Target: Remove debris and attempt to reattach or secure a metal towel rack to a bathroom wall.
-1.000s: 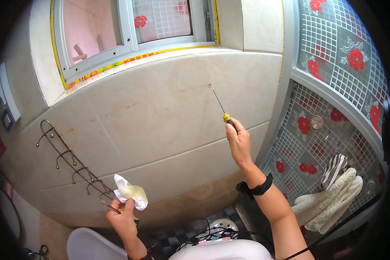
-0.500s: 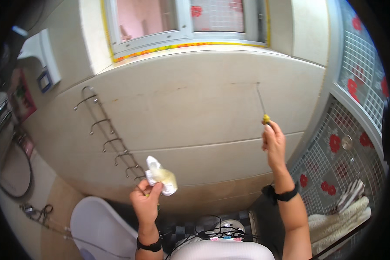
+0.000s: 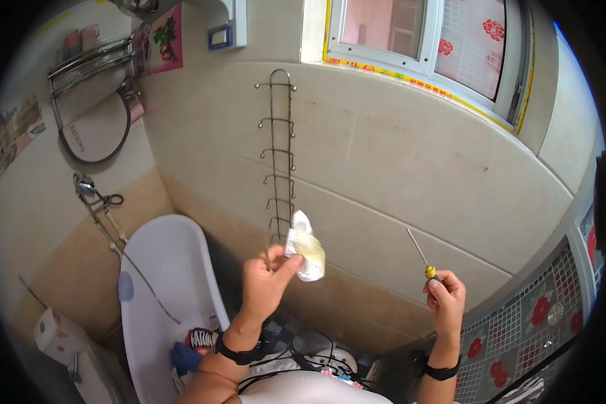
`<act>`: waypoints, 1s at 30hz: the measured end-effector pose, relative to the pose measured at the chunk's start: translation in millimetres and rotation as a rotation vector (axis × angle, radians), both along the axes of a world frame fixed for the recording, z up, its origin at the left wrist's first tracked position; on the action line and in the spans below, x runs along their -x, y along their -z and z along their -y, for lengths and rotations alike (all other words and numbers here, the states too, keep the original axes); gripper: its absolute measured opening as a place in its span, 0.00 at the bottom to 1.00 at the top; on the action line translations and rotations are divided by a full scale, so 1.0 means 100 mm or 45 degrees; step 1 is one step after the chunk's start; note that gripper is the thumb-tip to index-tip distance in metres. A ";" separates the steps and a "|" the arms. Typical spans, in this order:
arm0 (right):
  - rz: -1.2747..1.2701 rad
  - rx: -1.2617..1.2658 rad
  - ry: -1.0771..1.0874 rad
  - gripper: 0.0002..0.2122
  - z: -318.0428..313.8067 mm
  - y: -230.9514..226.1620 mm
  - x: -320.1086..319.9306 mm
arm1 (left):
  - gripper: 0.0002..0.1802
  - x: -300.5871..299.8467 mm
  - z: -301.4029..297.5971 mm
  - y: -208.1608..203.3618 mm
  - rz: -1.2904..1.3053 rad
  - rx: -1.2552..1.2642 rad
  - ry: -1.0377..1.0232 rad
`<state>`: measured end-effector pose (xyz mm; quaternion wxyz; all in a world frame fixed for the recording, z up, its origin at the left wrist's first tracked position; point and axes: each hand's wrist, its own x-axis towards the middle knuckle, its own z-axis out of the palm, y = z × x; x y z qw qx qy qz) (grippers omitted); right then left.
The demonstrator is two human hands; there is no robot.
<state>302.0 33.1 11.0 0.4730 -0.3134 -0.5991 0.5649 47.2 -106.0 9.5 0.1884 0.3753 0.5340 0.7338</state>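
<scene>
My right hand (image 3: 446, 296) is closed round the yellow-and-dark handle of a screwdriver (image 3: 429, 272). Its thin metal shaft points up and left, and its tip appears apart from the tiled wall. In my left hand (image 3: 266, 283), thumb and fingers pinch a crumpled white wrapper (image 3: 305, 252) with a yellowish part; its exact kind is unclear. A slim dark piece also shows by those fingers, too small to name. Just above and behind that hand, a metal hook rack (image 3: 281, 151) hangs upright on the wall. A small dark hole (image 3: 486, 169) marks the wall at upper right.
A white bathtub (image 3: 202, 252) stands at left, with a shower hose (image 3: 148, 276) draped into it. A sliding window (image 3: 421, 47) is set in the wall above. Patterned grid panels (image 3: 532, 316) line the right side. Cables (image 3: 303, 343) lie on the floor below me.
The view has swung left and down. The screwdriver tip, formerly at the hole in the wall, is now away from it, with my right hand lower. My left hand keeps the white wrapper.
</scene>
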 end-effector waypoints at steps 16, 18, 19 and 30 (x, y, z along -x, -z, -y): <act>0.076 0.248 -0.256 0.16 0.16 0.54 0.13 | 0.07 -0.06 0.88 0.27 0.072 -0.028 -0.780; 0.056 0.276 -0.339 0.17 0.17 0.61 0.11 | 0.07 -0.08 0.92 0.28 0.039 -0.072 -0.769; 0.065 0.287 -0.331 0.18 0.19 0.65 0.12 | 0.07 -0.09 0.95 0.27 0.031 -0.066 -0.777; 0.090 0.305 -0.430 0.14 0.32 0.65 0.02 | 0.05 -0.25 0.84 0.20 0.155 -0.065 -0.534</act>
